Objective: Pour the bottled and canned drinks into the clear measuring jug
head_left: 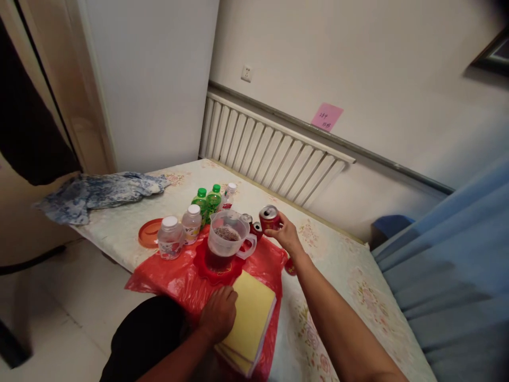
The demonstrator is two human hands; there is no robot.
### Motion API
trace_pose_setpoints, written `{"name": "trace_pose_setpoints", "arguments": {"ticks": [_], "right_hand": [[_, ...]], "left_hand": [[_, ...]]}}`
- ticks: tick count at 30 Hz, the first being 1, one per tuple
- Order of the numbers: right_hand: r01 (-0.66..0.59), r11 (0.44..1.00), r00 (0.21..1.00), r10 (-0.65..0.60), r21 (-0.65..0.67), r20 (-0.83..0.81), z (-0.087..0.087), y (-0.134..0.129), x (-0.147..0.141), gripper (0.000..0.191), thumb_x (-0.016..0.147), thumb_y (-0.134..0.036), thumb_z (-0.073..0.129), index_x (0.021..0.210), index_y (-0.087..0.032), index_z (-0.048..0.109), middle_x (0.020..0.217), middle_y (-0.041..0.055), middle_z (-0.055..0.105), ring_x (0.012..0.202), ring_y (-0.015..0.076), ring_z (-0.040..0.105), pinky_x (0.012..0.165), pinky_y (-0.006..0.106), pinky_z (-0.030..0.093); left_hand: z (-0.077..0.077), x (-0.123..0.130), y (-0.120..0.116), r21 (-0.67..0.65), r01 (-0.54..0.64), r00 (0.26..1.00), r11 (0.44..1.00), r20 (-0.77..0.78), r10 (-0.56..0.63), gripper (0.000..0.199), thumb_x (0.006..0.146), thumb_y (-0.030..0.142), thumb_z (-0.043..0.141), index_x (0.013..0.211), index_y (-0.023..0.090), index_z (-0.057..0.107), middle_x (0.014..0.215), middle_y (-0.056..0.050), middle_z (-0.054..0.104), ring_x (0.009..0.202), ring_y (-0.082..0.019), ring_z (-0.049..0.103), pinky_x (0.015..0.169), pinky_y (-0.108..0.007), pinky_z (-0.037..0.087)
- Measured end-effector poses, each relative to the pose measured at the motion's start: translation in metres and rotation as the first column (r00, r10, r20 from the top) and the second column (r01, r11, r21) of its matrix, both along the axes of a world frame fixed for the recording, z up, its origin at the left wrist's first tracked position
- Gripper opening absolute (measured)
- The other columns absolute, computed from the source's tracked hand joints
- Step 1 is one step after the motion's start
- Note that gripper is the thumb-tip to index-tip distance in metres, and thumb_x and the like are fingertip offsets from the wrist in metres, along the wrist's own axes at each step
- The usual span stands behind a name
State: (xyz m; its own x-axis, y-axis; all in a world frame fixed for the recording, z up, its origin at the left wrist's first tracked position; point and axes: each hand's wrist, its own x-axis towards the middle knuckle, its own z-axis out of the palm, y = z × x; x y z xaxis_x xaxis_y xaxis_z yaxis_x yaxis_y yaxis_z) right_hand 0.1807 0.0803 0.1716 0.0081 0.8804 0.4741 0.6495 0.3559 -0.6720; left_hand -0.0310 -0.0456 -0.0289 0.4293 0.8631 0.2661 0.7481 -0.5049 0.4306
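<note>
My right hand (285, 233) is wrapped round a red drink can (269, 218), opened at the top and held upright just right of the pitcher. Curled into a loose fist, my left hand (219, 314) rests at the left edge of a yellow notebook (253, 313); nothing shows in its fingers. A clear plastic pitcher (226, 241) with dark, foamy liquid stands on a red scalloped tray (218, 276). Other cans (256, 229) stand behind its handle, partly hidden. Another red can (290, 267) is half covered by my right forearm.
Two clear jars with white lids, the nearer jar (170, 239) beside an orange lid (150, 233), stand left. Behind are green-capped bottles (207, 201) and a white-capped bottle (229, 195). A red plastic sheet (167, 276) covers part of the flowered tablecloth (358, 297). Bunched cloth (107, 193) lies far left.
</note>
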Motion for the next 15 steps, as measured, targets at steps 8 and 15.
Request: {"name": "trace_pose_setpoints", "arguments": {"ticks": [8,15], "right_hand": [[0.187,0.960,0.887,-0.255,-0.207,-0.385,-0.103,-0.005,0.037,0.050,0.055,-0.036,0.073,0.101,-0.017,0.067,0.083,0.0042,0.074,0.073,0.0233,0.067,0.071,0.036,0.053],[0.259,0.933,0.844,-0.344,-0.248,-0.412,-0.157,0.008,0.029,0.049,0.055,-0.032,0.072,0.101,-0.018,0.067,0.089,0.0058,0.076,0.076,0.0247,0.069,0.069,0.036,0.055]], "left_hand": [[0.000,0.001,0.001,0.001,-0.005,1.000,1.000,-0.008,0.005,0.022,0.086,0.008,0.043,0.095,0.020,0.060,0.101,-0.008,0.061,0.097,-0.024,0.053,0.091,-0.039,0.042],[-0.005,0.000,0.002,0.025,-0.003,1.000,1.000,0.008,0.003,0.025,0.086,0.007,0.042,0.096,0.021,0.059,0.102,-0.007,0.061,0.098,-0.024,0.054,0.091,-0.040,0.043]]}}
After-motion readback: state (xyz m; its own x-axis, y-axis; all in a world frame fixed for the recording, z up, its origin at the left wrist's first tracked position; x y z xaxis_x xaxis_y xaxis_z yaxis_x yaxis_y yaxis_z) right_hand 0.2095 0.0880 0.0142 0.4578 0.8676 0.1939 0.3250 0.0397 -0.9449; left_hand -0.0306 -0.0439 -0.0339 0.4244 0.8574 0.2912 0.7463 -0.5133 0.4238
